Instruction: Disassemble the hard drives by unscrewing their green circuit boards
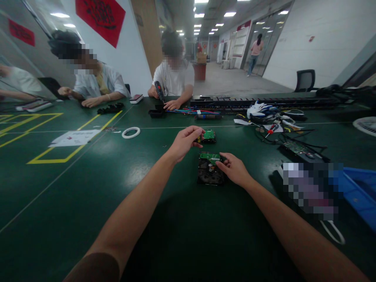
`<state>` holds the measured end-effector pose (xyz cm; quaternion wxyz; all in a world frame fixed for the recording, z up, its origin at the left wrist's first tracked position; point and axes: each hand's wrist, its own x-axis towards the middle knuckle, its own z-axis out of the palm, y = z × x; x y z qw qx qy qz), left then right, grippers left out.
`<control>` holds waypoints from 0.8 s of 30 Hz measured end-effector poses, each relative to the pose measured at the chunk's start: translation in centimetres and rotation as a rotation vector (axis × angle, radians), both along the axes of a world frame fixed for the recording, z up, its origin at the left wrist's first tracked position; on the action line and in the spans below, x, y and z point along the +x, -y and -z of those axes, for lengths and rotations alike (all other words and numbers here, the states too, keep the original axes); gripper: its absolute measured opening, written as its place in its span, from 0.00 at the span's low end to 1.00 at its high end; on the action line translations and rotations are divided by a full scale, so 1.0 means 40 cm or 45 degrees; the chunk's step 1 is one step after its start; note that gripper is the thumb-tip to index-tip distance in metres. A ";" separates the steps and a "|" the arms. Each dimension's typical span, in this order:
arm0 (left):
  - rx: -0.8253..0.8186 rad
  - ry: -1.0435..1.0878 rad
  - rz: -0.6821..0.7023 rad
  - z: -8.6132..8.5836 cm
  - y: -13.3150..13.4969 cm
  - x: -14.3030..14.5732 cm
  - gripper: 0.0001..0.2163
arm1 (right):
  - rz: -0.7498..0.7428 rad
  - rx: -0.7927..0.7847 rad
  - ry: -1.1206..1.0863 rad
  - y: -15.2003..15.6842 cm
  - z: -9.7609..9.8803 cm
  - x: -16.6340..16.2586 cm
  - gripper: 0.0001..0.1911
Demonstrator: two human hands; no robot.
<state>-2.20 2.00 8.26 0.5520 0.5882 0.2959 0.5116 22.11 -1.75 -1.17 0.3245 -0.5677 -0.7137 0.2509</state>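
Observation:
A hard drive [210, 174] with a green circuit board on its far part lies on the green table in front of me. My right hand [233, 168] grips its right edge, thumb on top and fingers along the side. Above the drive's far edge, my left hand [188, 141] is closed in a pinch around what looks like a small screwdriver [199, 138], with yellow and black on its handle and a thin shaft pointing down. The fingers hide most of it. Just beyond, a second hard drive [209, 136] lies with its green board facing up.
A white ring [131, 132] and a paper sheet [75, 138] lie to the left. On the right are gloves [260, 111], a red screwdriver [272, 130], a circuit board [304, 151] with cables and a blue bin [360, 192]. Across the table, a person [173, 76] holds a power screwdriver [159, 91].

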 end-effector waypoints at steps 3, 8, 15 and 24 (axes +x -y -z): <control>0.019 -0.036 -0.031 0.002 -0.004 -0.002 0.13 | 0.013 0.005 0.012 0.000 0.002 0.001 0.30; 0.080 -0.163 -0.117 0.004 -0.009 -0.007 0.14 | -0.003 0.024 0.013 -0.004 0.006 0.004 0.28; 0.102 -0.173 -0.065 -0.004 -0.001 -0.006 0.14 | -0.003 0.016 0.019 -0.001 0.003 0.001 0.28; 0.014 0.008 -0.008 -0.008 -0.001 -0.005 0.07 | 0.007 0.012 0.029 -0.004 0.004 0.001 0.28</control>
